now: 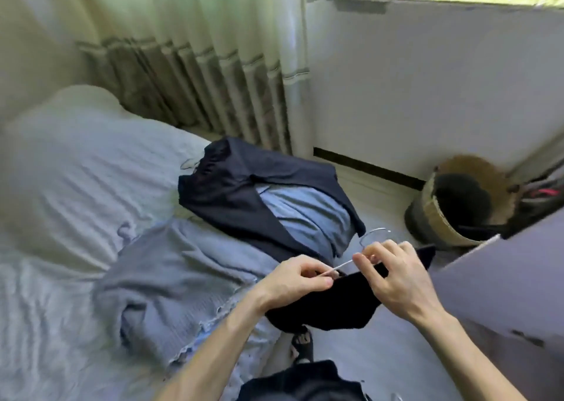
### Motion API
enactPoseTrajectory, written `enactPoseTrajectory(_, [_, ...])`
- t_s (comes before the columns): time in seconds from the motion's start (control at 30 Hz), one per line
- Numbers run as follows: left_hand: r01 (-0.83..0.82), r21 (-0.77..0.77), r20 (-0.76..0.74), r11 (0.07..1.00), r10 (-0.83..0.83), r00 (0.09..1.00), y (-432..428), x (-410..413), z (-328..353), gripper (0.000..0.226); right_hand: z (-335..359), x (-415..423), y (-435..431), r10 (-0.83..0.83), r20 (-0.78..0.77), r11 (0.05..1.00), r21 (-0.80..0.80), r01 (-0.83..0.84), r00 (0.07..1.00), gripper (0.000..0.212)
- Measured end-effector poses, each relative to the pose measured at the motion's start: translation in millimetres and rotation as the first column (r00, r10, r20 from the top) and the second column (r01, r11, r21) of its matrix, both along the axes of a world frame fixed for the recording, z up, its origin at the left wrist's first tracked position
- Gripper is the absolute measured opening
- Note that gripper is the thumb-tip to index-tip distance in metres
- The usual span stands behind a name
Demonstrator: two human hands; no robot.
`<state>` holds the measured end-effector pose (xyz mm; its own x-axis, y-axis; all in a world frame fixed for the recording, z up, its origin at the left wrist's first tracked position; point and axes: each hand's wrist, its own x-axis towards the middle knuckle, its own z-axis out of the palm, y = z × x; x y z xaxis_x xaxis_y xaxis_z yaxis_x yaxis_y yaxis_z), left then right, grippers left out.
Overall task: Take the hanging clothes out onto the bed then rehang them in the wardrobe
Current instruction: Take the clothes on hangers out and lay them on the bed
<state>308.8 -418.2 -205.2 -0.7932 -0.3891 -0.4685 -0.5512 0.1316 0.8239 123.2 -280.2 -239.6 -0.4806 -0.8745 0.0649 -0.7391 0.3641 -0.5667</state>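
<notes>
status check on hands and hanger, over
Left hand pinches hanger arm, right hand holds it near hook. Black garment partly on hanger. Clothes pile on bed beyond, apart.

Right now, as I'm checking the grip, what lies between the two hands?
Head view: the thin pale hanger spans from left hand to right hand, the black garment hanging under it.

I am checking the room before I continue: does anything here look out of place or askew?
The woven basket on the floor looks tipped, its mouth facing the camera, with something dark inside. The wide lens may exaggerate this. Nothing else stands out.
</notes>
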Motion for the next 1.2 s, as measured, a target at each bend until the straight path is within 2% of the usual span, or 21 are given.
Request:
enactPoseTrajectory(0.13, [-0.279,-0.035,-0.039,0.960,0.277,0.960,-7.9,51.7,-6.5,0.019,6.0,54.0,-57.2,0.197,0.026,0.980,-0.012,-0.197,0.980,0.044])
enactPoseTrajectory(0.2, [-0.401,-0.106,-0.068,0.910,0.395,0.916,-6.9,74.7,-5.1,0.018,14.0,75.6,-78.3,0.274,0.065,0.962,0.002,-0.275,0.960,0.046])
enactPoseTrajectory(0.27, [-0.491,-0.177,-0.089,0.853,0.483,0.871,-3.4,97.1,-1.0,0.027,21.2,89.7,-94.8,0.356,0.116,0.934,-0.012,-0.357,0.927,0.054])
enactPoseTrajectory(0.33, [-0.591,-0.209,-0.121,0.779,0.579,0.806,-0.1,116.4,6.6,0.017,23.1,96.6,-110.7,0.433,0.179,0.901,-0.074,-0.427,0.884,0.062])
enactPoseTrajectory(0.43, [-0.716,-0.282,-0.155,0.639,0.706,0.691,-1.6,144.9,22.1,0.013,10.7,97.5,-139.6,0.388,0.306,0.922,-0.140,-0.362,0.870,0.067])
enactPoseTrajectory(0.5, [-0.748,-0.324,-0.186,0.580,0.736,0.651,-6.0,163.7,38.3,0.015,-5.7,94.6,-163.6,0.292,0.341,0.956,-0.105,-0.272,0.894,0.073])
enactPoseTrajectory(0.6, [-0.783,-0.341,-0.243,0.520,0.756,0.607,-20.3,191.1,63.8,0.015,-27.7,93.9,-197.2,0.238,0.403,0.968,-0.020,-0.252,0.883,0.076])
enactPoseTrajectory(0.73, [-0.821,-0.413,-0.339,0.394,0.770,0.540,-59.5,231.2,84.4,0.013,-33.0,114.0,-220.7,0.261,0.645,0.928,0.038,-0.371,0.718,0.042])
enactPoseTrajectory(0.8, [-0.829,-0.467,-0.365,0.309,0.786,0.499,-85.7,251.7,92.2,0.015,-38.1,129.3,-226.9,0.260,0.701,0.894,0.086,-0.440,0.664,0.020])
enactPoseTrajectory(0.87, [-0.819,-0.507,-0.373,0.268,0.789,0.489,-113.0,268.8,97.9,0.021,-50.7,141.9,-236.9,0.277,0.692,0.864,0.124,-0.487,0.667,0.027])
enactPoseTrajectory(0.93, [-0.829,-0.502,-0.371,0.245,0.805,0.463,-140.6,284.0,95.1,0.020,-58.1,155.4,-250.8,0.274,0.647,0.852,0.180,-0.492,0.711,0.036])
enactPoseTrajectory(1.03, [-0.831,-0.501,-0.335,0.242,0.831,0.444,-181.0,304.3,78.8,0.015,-57.3,184.1,-271.3,0.273,0.599,0.837,0.237,-0.493,0.752,0.031])
enactPoseTrajectory(1.2, [-0.819,-0.527,-0.269,0.227,0.870,0.414,-261.1,349.8,35.0,0.017,-66.1,233.6,-323.8,0.312,0.562,0.790,0.294,-0.538,0.766,0.026])
